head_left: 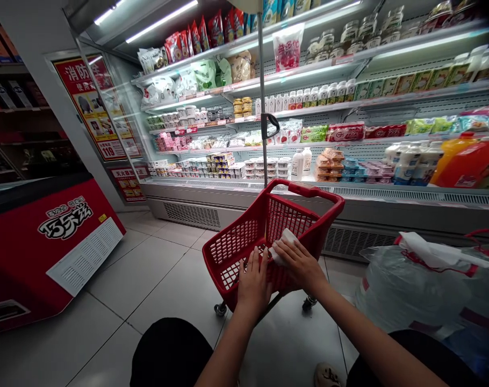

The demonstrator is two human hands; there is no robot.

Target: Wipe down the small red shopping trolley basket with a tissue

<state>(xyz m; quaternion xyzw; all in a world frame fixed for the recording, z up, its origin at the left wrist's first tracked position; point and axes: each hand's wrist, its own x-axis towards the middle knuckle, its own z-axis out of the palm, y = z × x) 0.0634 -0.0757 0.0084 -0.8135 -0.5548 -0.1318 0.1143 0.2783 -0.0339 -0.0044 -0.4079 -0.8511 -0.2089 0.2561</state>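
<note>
"Where is the red shopping cart [317,228] standing?"

"It is standing in the middle, on the tiled floor [148,279], just this side of the refrigerated shelves [228,184]. Its handle [301,189] is sitting at the far end."

"And what is the right hand [301,262] doing?"

"It is holding a white cloth [287,236] against the cart's right rim. Its fingers are bending over the cloth and lying close together."

"What about the left hand [252,285]?"

"It is reaching over the cart's near end, just left of the right hand. Its fingers are stretching forward, slightly spread; I cannot tell whether they are touching the rim."

"What else is showing?"

"A red freezer [22,236] is standing on the left, well apart from the cart. A pack of large clear bottles [401,293] is sitting on the right."
</note>
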